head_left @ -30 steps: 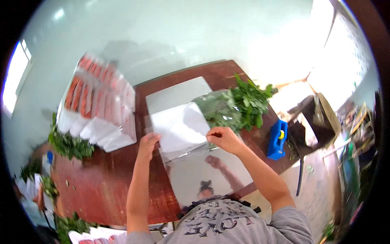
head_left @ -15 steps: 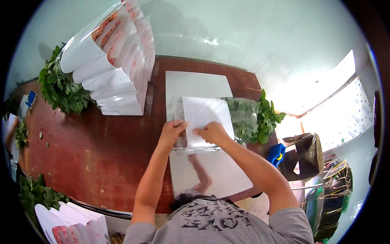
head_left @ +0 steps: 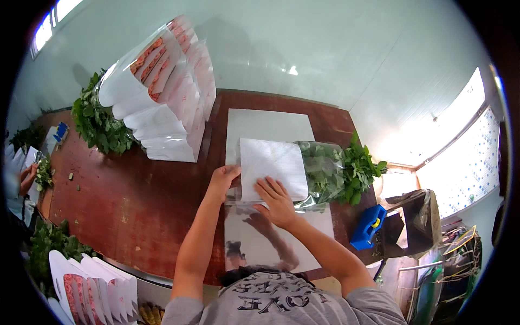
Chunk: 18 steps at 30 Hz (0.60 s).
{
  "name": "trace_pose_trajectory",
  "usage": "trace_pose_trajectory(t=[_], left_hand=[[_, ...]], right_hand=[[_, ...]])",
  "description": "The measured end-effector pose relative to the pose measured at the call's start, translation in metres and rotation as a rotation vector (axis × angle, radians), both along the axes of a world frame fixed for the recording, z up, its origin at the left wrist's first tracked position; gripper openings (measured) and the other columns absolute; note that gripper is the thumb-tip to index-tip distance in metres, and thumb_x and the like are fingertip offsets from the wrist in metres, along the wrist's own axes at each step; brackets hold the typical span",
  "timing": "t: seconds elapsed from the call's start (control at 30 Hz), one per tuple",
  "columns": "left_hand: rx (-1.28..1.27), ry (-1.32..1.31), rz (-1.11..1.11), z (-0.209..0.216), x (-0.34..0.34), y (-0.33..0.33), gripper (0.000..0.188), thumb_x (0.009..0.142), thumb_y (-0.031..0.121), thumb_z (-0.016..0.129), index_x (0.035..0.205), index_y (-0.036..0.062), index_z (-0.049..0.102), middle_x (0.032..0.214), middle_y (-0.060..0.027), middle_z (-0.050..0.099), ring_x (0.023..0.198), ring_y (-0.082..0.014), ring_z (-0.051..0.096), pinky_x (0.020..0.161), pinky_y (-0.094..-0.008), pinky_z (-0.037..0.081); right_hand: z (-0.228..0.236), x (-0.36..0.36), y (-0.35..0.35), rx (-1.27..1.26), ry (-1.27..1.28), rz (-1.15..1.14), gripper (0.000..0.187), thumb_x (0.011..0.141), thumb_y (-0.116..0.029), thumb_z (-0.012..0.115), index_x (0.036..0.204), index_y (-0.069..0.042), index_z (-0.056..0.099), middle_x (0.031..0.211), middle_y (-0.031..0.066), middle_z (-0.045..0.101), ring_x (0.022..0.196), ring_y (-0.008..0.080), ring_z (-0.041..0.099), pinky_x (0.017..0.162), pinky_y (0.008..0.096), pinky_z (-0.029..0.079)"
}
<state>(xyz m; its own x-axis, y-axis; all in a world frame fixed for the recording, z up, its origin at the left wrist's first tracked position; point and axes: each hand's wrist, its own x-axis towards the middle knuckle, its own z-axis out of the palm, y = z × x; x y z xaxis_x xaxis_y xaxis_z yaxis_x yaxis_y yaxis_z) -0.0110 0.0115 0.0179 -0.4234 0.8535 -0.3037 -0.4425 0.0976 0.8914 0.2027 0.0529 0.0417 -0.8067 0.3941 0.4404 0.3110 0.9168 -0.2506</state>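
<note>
A bundle of leafy stems lies sideways in white corrugated paper [head_left: 271, 160] and a clear plastic sleeve [head_left: 325, 157], its green leaves [head_left: 358, 170] sticking out on the right. It rests on a shiny reflective sheet [head_left: 246, 123]. My left hand [head_left: 223, 181] is closed at the bundle's left end, pinching what looks like the clear film's edge; its fingertips are partly hidden. Flat on the lower part of the white paper lies my right hand [head_left: 277, 203], fingers stretched out, holding nothing.
Wrapped bundles [head_left: 162, 103] are stacked at the back left of the red-brown table [head_left: 124, 216]. A blue tape dispenser [head_left: 369, 227] stands by the right edge, beside a brown open box [head_left: 414, 227]. More wrapped bundles [head_left: 103, 287] sit lower left. At far left another person's hand [head_left: 28, 177] holds stems.
My right hand has gone from curled fingers to lying flat on the paper, slightly lower. My left hand stays at the bundle's left end. The whole view has shifted a little.
</note>
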Motion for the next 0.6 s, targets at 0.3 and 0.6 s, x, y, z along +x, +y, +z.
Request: trace_pose_trajectory(t=[0.3, 0.6], left_hand=[[0.090, 1.468, 0.250, 0.048, 0.025, 0.012, 0.052, 0.076, 0.018, 0.072, 0.123, 0.0074, 0.053, 0.118, -0.0116, 0.056, 0.112, -0.0255, 0.052, 0.092, -0.0392, 0.043], [0.173, 1.942, -0.163, 0.032, 0.097, 0.094, 0.030, 0.074, 0.011, 0.065, 0.103, 0.0077, 0.059, 0.095, -0.0072, 0.060, 0.092, -0.0250, 0.058, 0.081, -0.0403, 0.046]], right_hand=[[0.000, 0.061, 0.095, -0.097, 0.100, -0.211, 0.043, 0.088, -0.030, 0.061, 0.120, -0.002, 0.058, 0.130, 0.0159, 0.055, 0.125, 0.0364, 0.046, 0.106, 0.0475, 0.032], [0.008, 0.080, 0.096, -0.192, 0.266, 0.123, 0.028, 0.081, -0.019, 0.067, 0.102, -0.002, 0.062, 0.110, 0.0140, 0.064, 0.106, 0.0320, 0.058, 0.092, 0.0415, 0.046]])
